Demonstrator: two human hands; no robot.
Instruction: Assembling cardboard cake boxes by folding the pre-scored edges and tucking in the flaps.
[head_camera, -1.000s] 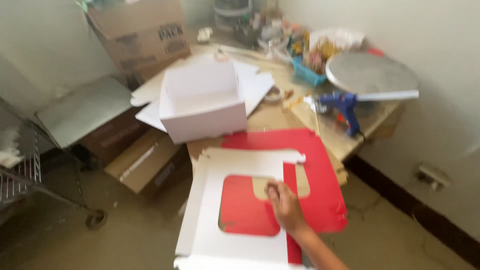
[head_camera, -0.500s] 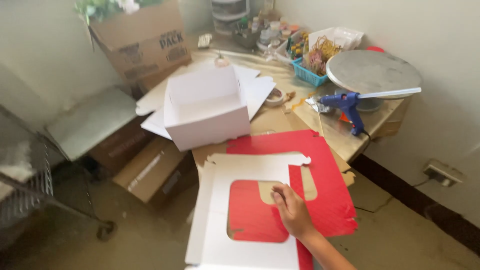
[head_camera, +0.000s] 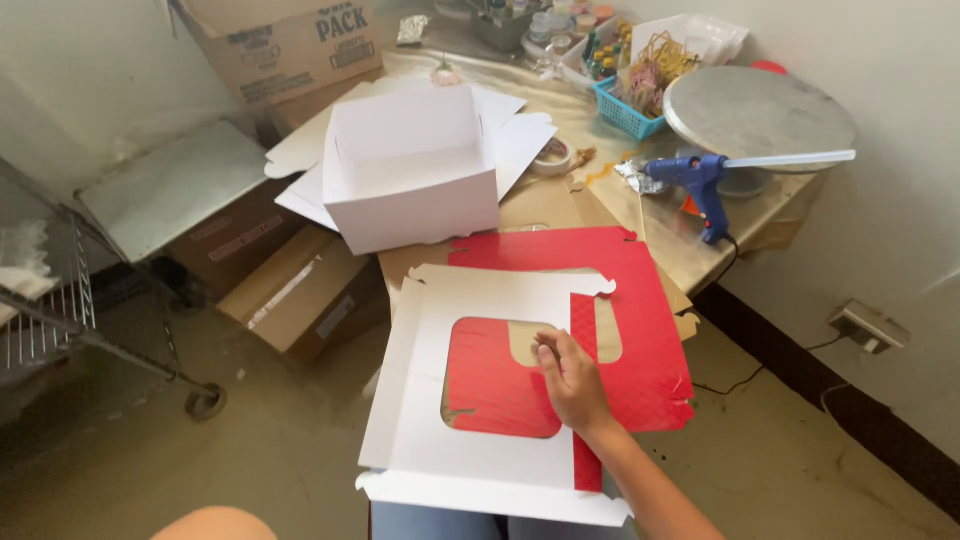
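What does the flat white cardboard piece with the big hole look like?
The flat white cardboard sheet with a window hole is an unfolded box lid, thin and smooth, with scalloped tabs along its edges. It lies flat over a red cardboard sheet, which shows through the rounded hole. The right hand rests on it at the hole's right edge.

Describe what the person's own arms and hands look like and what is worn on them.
Only the right hand and its forearm show: bare, no sleeve, glove, watch or ring visible from this side. The left hand is out of view.
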